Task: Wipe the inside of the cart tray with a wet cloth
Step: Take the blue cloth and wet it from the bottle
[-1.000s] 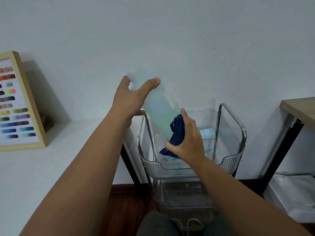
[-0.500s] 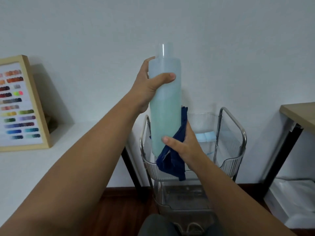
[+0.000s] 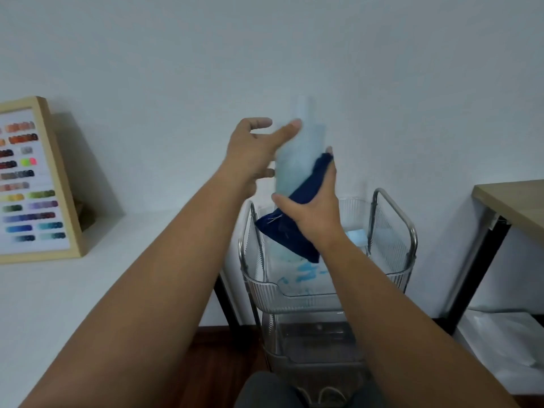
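Observation:
A tall translucent bottle (image 3: pixel 297 160) of pale blue liquid, motion-blurred, stands upright in the air above the clear top tray (image 3: pixel 294 301) of the wire-framed cart. My right hand (image 3: pixel 313 214) grips the bottle's lower part with a dark blue cloth (image 3: pixel 294 231) pressed between palm and bottle; the cloth hangs below the hand. Near the bottle's upper left is my left hand (image 3: pixel 254 151), its fingers spread loosely and the thumb touching the bottle. Blue smears (image 3: pixel 306 273) mark the tray floor.
A framed colour chart (image 3: pixel 38 178) leans on the wall on the white table (image 3: pixel 59 290) at left. A wooden table (image 3: pixel 515 201) with black legs stands at right. In the tray's far corner lies a light blue object (image 3: pixel 357 238). The cart's lower tray (image 3: pixel 318 340) sits below.
The bottle was lifted upright out of the tray, then dropped a little. My left hand has loosened from a full grip near the bottle's top, while my right hand with the cloth slid higher up the bottle.

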A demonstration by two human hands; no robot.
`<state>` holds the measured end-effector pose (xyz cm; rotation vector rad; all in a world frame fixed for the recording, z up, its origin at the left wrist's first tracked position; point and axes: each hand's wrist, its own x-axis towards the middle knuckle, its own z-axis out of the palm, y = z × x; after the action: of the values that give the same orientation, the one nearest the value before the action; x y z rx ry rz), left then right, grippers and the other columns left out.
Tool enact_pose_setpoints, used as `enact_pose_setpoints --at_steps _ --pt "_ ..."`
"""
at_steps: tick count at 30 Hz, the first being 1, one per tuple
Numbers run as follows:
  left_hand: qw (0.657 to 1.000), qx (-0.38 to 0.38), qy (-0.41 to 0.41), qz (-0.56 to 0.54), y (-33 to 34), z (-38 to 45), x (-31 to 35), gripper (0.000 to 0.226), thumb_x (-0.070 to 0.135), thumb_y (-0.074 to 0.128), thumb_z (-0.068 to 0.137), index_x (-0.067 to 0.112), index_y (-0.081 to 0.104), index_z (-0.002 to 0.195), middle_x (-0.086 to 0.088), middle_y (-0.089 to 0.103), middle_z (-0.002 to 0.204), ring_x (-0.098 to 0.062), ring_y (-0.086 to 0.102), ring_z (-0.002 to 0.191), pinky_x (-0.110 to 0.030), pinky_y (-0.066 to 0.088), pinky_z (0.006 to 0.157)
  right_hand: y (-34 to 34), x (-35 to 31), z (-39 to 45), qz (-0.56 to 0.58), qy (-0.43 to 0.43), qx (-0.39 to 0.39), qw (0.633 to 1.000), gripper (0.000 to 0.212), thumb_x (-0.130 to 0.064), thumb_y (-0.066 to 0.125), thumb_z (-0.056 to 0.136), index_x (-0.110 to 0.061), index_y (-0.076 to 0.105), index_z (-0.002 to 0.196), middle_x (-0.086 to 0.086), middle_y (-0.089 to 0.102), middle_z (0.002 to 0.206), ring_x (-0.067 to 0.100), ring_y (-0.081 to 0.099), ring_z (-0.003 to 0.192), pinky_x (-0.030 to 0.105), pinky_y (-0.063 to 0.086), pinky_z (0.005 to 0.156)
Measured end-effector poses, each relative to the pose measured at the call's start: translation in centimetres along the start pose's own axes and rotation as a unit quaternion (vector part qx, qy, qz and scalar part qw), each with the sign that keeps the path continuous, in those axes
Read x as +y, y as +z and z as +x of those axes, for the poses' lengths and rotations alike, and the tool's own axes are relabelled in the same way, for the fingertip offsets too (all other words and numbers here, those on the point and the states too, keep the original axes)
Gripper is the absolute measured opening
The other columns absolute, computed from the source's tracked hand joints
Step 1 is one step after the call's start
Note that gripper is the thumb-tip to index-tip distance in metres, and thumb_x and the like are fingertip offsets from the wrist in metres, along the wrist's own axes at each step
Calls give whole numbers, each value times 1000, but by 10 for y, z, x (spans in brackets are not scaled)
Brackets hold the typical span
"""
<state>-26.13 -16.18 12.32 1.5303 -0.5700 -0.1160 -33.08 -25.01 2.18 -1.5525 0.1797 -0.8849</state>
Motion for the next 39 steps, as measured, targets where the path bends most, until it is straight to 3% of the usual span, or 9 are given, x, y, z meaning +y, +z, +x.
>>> enact_pose_setpoints --at_steps 6,10,16,21,26,30,34,37,39 --pt "991 -136 -1 4 -25 12 1 71 47 82 67 17 58 127 -4 66 118 -20 65 108 -42 47 101 -20 -2 9 276 59 -265 922 63 -5 70 79 -9 42 135 16 65 120 34 66 105 42 56 82" --pt "963 -242 -51 -109 -12 3 -11 88 45 87 54 4 57 126 -15 63 112 -29 63 99 -46 52 93 -26 -5 13 255 95 -310 911 72 -13 67 77 -3 37 142 14 66 118 29 66 103 39 55 81" --pt "990 -37 36 -128 9 -1 -16 37 25 81 66 7 68 95 -8 70 79 -25 69 72 -39 57 67 -24 -1 11 160 60 -235 957 78 -19 80 70 -11 42 138 12 63 127 27 63 113 34 53 87" --pt "983 117 40 -133 11 -1 -20 67 33 88 51 6 63 108 -12 71 97 -25 72 82 -43 61 73 -17 22 -6 -117 -9 -135 984 125 -63 85 48 -42 14 148 -15 41 147 3 44 130 28 40 104" --pt "959 203 44 -190 -1 1 -25 78 36 88 46 5 62 112 -11 72 100 -21 72 78 -37 61 70 -26 72 -36 -263 -114 -73 955 125 -57 83 59 -26 6 153 0 35 147 9 36 132 36 41 107" --pt "972 74 85 -207 -7 -1 -27 35 19 81 62 10 69 93 0 73 77 -17 71 71 -30 56 65 -27 71 -26 -262 -116 -91 954 127 -47 87 58 -29 5 153 -1 37 145 9 39 129 36 41 108" --pt "962 -154 106 -201 -22 3 -21 49 22 77 59 6 64 104 -7 69 88 -24 66 79 -37 55 73 -28 51 -7 -118 -25 -219 968 129 -49 93 47 -49 11 147 -21 47 141 -1 47 127 30 41 106" --pt "950 -187 86 -234 -28 4 -22 75 32 89 50 2 58 111 -13 63 94 -26 63 81 -37 54 75 -31 47 0 -105 13 -297 949 120 -46 95 43 -44 26 141 -22 55 131 1 54 121 37 45 104" --pt "955 -127 101 -250 -27 0 -27 59 27 83 55 3 62 105 -10 67 88 -24 65 76 -35 55 70 -33 49 0 -94 30 -309 946 114 -41 96 45 -39 31 140 -18 57 129 3 55 120 38 46 104"
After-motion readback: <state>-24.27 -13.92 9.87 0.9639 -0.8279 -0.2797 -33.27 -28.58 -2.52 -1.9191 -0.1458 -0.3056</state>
